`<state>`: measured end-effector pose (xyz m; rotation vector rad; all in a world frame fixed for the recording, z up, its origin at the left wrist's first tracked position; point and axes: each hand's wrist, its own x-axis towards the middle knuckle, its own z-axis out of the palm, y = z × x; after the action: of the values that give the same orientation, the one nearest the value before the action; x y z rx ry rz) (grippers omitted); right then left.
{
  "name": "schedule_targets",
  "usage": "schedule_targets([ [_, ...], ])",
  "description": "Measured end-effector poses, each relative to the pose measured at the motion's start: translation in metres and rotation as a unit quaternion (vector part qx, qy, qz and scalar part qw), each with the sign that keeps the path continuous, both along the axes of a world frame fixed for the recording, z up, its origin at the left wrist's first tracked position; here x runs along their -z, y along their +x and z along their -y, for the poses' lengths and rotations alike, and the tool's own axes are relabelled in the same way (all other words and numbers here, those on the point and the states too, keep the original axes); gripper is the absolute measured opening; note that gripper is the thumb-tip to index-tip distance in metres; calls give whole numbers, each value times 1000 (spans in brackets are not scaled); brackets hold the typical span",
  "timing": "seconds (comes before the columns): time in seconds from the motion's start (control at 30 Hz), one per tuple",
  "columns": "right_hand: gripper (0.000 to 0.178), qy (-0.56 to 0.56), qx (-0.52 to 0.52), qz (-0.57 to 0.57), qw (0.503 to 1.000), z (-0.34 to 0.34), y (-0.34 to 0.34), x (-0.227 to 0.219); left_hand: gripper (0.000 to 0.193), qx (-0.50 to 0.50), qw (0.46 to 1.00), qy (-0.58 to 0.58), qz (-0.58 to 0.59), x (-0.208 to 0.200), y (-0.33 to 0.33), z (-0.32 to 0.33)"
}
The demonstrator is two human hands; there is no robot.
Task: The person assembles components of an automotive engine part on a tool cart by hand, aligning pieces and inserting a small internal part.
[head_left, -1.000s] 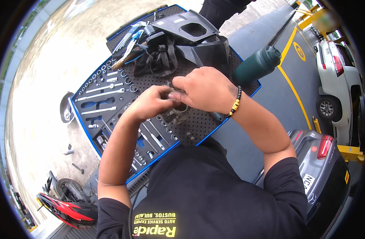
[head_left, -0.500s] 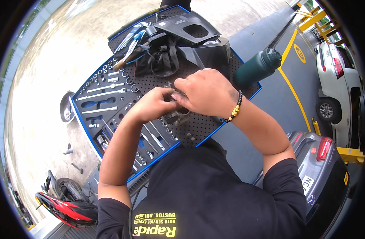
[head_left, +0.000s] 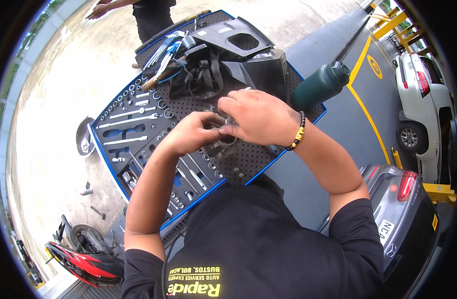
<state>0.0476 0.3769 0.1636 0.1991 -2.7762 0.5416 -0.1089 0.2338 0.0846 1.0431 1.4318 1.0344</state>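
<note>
The worktop (head_left: 251, 157) is a dark sheet pierced with rows of round holes, bordered in smooth blue, and on its left a matt black tool tray (head_left: 128, 105) holds polished steel sockets and a long steel bar (head_left: 133, 120) in cut recesses, some of them blue. Toward the far side lie a slim fan of shiny hex keys (head_left: 163, 50), a crumpled black fabric bag (head_left: 201, 74) with loose straps, and a hard plastic panel (head_left: 216, 34) with a rounded opening. A dark green cylindrical bottle (head_left: 315, 87) with a satin surface leans at the right. The metal part (head_left: 222, 148) sits at the near middle of the worktop, under both hands: dull grey, greasy-looking and irregular, with a round opening on its near side; its far portion is covered by fingers. The left hand (head_left: 196, 132) grips its left side, thumb and fingers drawn together. The right hand (head_left: 258, 114), beside a beaded black-and-gold bracelet (head_left: 298, 135), is curled over the top with its fingertips mostly hidden, so whether it grips anything cannot be told.
</note>
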Motion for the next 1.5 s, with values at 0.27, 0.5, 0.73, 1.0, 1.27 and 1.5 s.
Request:
schedule_targets([
  [0.27, 14, 112, 126, 110, 980, 10, 2, -6, 31, 20, 996, -55, -67, -6, -2, -3],
  [0.5, 19, 132, 42, -15, 990, 5, 3, 3, 30, 17, 995, -69, -71, -15, 5, -3],
  [0.73, 15, 29, 66, 90, 993, -6, 1, 10, 34, 2, 998, -26, -57, -2, 5, -4],
  [1.0, 16, 9, 71, 215, 974, -6, -6, -10, 36, -9, 997, -32, -73, -6, 6, -1],
  [1.27, 15, 3, 107, 262, 959, -2, -11, -15, 37, -30, 997, -24, -70, 5, 3, 3],
  [1.5, 16, -16, -54, 53, 997, -5, -2, 4, 36, -17, 999, -10, -48, -5, 11, 2],
])
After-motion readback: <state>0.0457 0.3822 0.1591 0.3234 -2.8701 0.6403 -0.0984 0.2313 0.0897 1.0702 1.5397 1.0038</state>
